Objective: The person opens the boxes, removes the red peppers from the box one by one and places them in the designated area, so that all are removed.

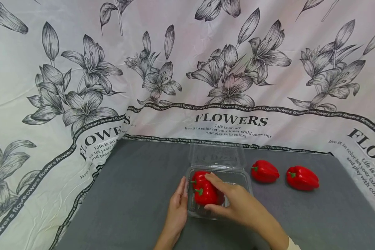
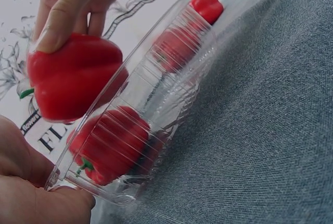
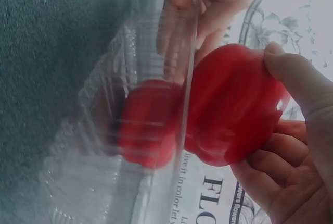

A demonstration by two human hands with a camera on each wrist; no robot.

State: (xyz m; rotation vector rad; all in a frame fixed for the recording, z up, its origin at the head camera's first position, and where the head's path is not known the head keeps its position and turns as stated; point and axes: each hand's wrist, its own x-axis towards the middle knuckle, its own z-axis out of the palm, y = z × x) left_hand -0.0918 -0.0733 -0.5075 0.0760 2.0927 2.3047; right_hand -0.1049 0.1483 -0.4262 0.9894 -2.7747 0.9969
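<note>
My right hand [image 1: 234, 201] grips a red bell pepper [image 1: 205, 195] with a green stem, thumb on one side and fingers on the other. In the left wrist view this pepper hangs at the rim of a clear plastic container [image 1: 249, 182], partly above it. Inside the container lies a second red bell pepper [image 2: 117, 143], seen through the ribbed wall. My left hand [image 1: 177, 206] holds the container at its left side, with thumb and finger at the rim in the left wrist view. The clear lid [image 1: 217, 156] stands open at the back.
Two more red bell peppers, one nearer [image 1: 265, 171] and one farther right [image 1: 302, 178], lie on the grey cloth [image 1: 137, 194] to the right of the container. A white curtain [image 1: 162, 118] with printed flowers and lettering borders the cloth at the back and sides.
</note>
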